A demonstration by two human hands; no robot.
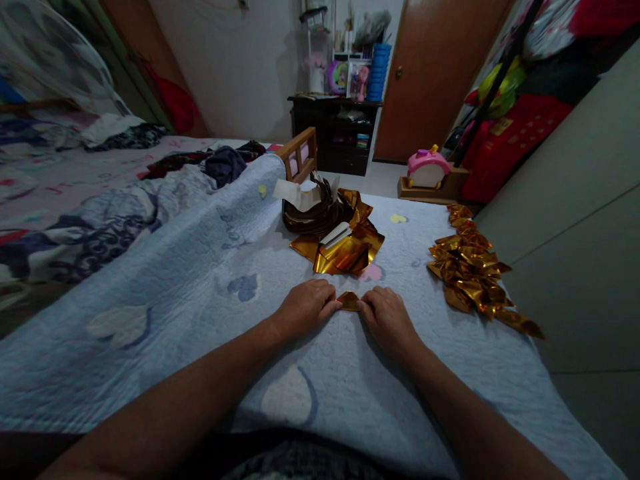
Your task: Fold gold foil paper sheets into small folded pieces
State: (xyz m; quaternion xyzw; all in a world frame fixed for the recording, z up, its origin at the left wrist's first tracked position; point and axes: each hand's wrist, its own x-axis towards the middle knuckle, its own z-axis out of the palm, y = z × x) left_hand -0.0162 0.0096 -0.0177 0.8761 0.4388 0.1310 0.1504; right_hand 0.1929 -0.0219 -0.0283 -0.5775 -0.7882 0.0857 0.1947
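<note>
Between my two hands lies a small folded piece of gold foil paper [349, 301], low over the quilt. My left hand [309, 305] pinches its left end, fingers closed. Its right end is gripped by my right hand [387, 313], thumb and fingers pressed together. Just beyond my hands sits a loose pile of gold foil sheets [345, 257], some showing a pale underside. Behind that pile stands a thick brown roll or stack of sheets [313, 217] with white paper sticking out on top.
A row of folded gold foil pieces [470, 273] runs along the quilt's right edge. The light blue quilt [240, 347] covers the bed. Rumpled clothes [135, 207] lie at left. A pink toy case [429, 168], a dark cabinet [333, 137] and a brown door [430, 73] stand beyond.
</note>
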